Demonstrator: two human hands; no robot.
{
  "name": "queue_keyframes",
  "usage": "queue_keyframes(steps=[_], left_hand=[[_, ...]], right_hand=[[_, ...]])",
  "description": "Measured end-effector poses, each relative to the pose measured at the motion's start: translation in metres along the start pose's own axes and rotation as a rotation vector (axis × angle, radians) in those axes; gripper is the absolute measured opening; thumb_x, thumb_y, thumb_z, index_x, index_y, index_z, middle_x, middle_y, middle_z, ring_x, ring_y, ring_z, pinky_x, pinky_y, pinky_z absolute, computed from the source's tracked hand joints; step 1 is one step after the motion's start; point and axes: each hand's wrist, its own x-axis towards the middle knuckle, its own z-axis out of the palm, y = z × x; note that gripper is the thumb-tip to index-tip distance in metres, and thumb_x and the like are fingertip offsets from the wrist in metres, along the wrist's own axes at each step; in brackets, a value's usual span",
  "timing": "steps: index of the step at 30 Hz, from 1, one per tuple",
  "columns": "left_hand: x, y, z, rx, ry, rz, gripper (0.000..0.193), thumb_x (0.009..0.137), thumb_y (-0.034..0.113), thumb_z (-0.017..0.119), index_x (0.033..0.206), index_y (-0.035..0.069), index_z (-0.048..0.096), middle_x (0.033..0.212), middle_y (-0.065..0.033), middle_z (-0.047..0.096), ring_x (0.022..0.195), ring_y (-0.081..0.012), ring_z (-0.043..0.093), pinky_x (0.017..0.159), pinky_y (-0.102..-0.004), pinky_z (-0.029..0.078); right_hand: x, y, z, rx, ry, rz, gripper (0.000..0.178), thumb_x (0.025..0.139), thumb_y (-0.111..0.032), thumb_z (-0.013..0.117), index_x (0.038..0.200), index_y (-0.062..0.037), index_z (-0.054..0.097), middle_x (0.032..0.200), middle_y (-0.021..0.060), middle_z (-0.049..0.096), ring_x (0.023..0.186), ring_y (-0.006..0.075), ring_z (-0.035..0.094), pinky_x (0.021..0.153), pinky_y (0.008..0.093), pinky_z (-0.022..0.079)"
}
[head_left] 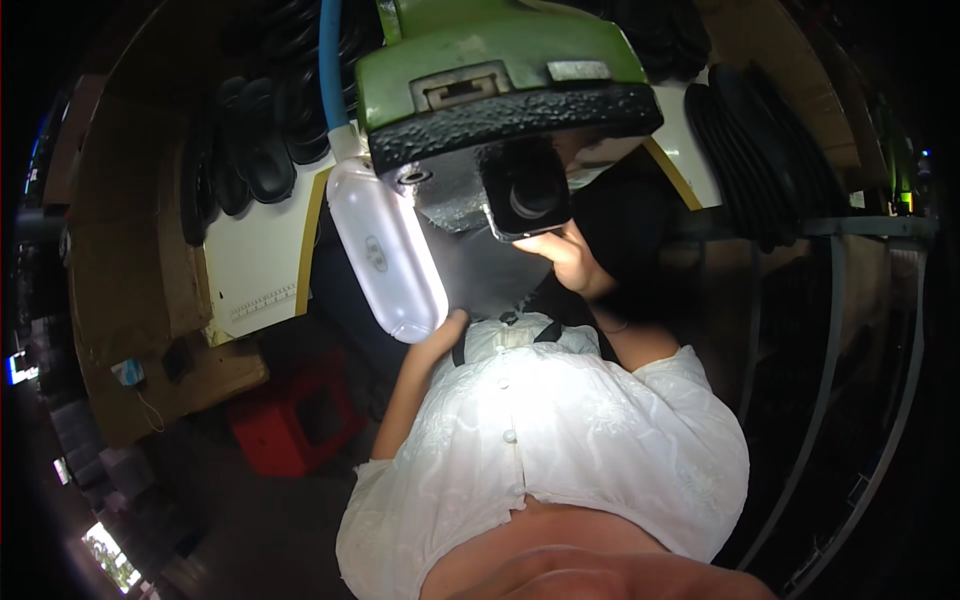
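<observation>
A green machine head (500, 60) with a rough black lower edge fills the upper middle. Beneath it sits a dark, squarish part (528, 192) with a rounded face and a shiny rim. My right hand (572, 262) reaches up to that rim, its thumb and fingers drawn together there; what they hold is hidden. My left hand (452, 328) is mostly covered by a long white lamp (388, 255), and its fingers do not show. Between the hands, a grey blurred surface lies under the machine.
A blue tube (331, 65) runs up from the lamp. Dark, sole-shaped pieces (255, 140) lie on the white tabletop (262, 250) at left, and more black pieces (755, 150) are stacked at right. A red stool (290, 425) stands lower left, near cardboard (130, 260). Metal rails (835, 320) bound the right side.
</observation>
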Motion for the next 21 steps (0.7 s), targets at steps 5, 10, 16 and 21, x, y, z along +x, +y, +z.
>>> queue_keyframes(steps=[5, 10, 16, 21], left_hand=[[-0.011, 0.097, 0.002, -0.262, 0.093, 0.402, 0.031, 0.074, 0.014, 0.063, 0.101, -0.002, 0.058, 0.091, -0.0132, 0.064, 0.079, -0.0201, 0.059, 0.076, -0.0293, 0.046], [0.003, 0.141, -0.017, -0.436, 0.216, 0.382, 0.022, 0.085, 0.018, 0.062, 0.091, -0.003, 0.064, 0.079, -0.0045, 0.064, 0.071, -0.0092, 0.057, 0.065, -0.0234, 0.046], [-0.007, 0.131, -0.012, -0.535, 0.245, 0.376, 0.025, 0.088, 0.022, 0.057, 0.089, -0.002, 0.063, 0.079, -0.0027, 0.063, 0.073, -0.0083, 0.055, 0.067, -0.0241, 0.044], [-0.02, 0.138, -0.015, -0.707, 0.139, 0.387, 0.022, 0.09, 0.018, 0.053, 0.101, -0.001, 0.058, 0.09, -0.0037, 0.061, 0.082, -0.0087, 0.054, 0.076, -0.0242, 0.043]], right_hand=[[0.022, 0.0, -0.011, -0.261, -0.238, 0.038, 0.025, 0.08, -0.019, 0.064, 0.094, 0.002, 0.063, 0.085, 0.0045, 0.064, 0.078, 0.0091, 0.057, 0.074, 0.0238, 0.045], [0.009, 0.003, -0.02, 0.019, -0.169, 0.164, 0.035, 0.077, -0.017, 0.069, 0.105, 0.0015, 0.059, 0.096, 0.0056, 0.062, 0.087, 0.011, 0.056, 0.079, 0.0251, 0.045], [-0.052, 0.036, -0.112, -0.365, -0.515, 0.52, 0.048, 0.071, -0.022, 0.073, 0.108, 0.0055, 0.056, 0.102, 0.0104, 0.062, 0.095, 0.017, 0.056, 0.086, 0.0264, 0.042], [-0.072, 0.023, -0.194, 0.213, 0.15, 0.202, 0.03, 0.072, -0.002, 0.062, 0.101, 0.0017, 0.059, 0.092, 0.0108, 0.064, 0.086, 0.0184, 0.062, 0.08, 0.0305, 0.049]])
